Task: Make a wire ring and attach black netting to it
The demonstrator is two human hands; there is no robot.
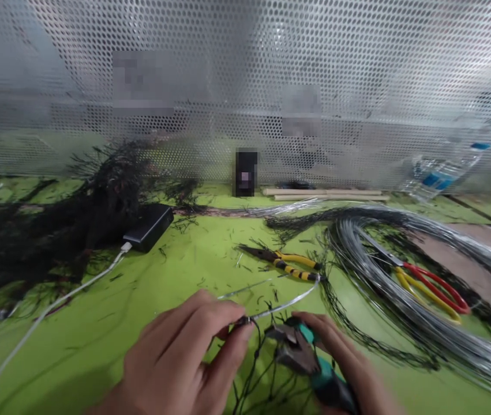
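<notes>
My left hand (180,351) pinches the end of a silvery wire (288,304) between thumb and fingertips. Dark knotted strands (254,360) hang from that pinch and spread over the green tabletop. Wrapped round the green-and-black handles of a pair of pliers (299,354) is my right hand (353,363). The pliers' jaws are parted and point at the left fingertips, just right of the strands and apart from the wire. Beyond the hands lie yellow-and-black long-nose pliers (282,262). The exact joint under my left fingertips is hidden.
A large coil of silvery wire (358,271) lies at right, with red-and-yellow-handled scissors (431,288) on it. At left are a black strand heap (85,196), a black box (150,227) and its white cable (67,297). A bottle (444,176) leans by the perforated metal panel (228,75).
</notes>
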